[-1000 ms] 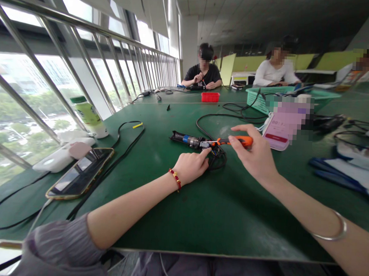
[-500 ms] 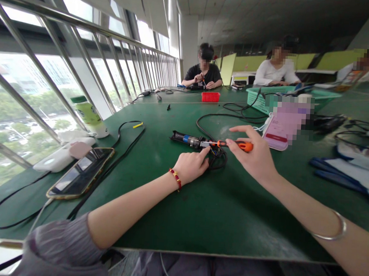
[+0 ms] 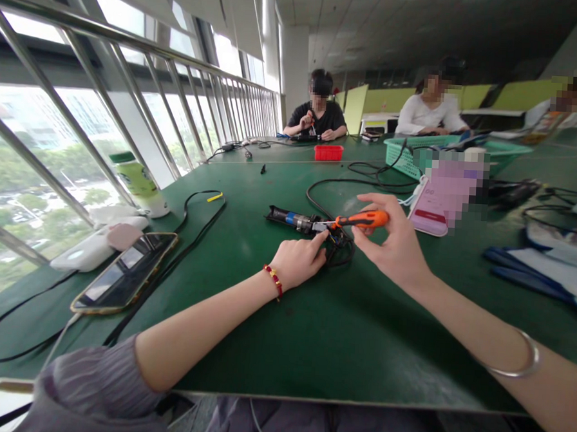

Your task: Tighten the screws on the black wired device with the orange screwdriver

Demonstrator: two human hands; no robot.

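Note:
A black tubular device [image 3: 281, 215] with a blue band lies on the green table, its right end open with small wires showing. My left hand [image 3: 300, 260] rests at that end, index finger extended onto it and the other fingers curled. The orange and black screwdriver [image 3: 368, 219] is held by its handle in my right hand [image 3: 396, 247], its shaft pointing left over the device. Where exactly its tip touches is too small to tell. A black cable loops beside and behind the device.
On the left lie a phone [image 3: 125, 272], a power bank [image 3: 91, 241], a cable and a green-labelled cup [image 3: 140, 185]. Farther back are a red tray [image 3: 328, 153] and a green basket [image 3: 402, 159]; a pink phone [image 3: 439, 201] and gloves [image 3: 537, 271] lie right. People sit beyond.
The screwdriver's handle has shifted slightly left and up and now tilts more, with my right fingers moved around it. My left hand stays on the device.

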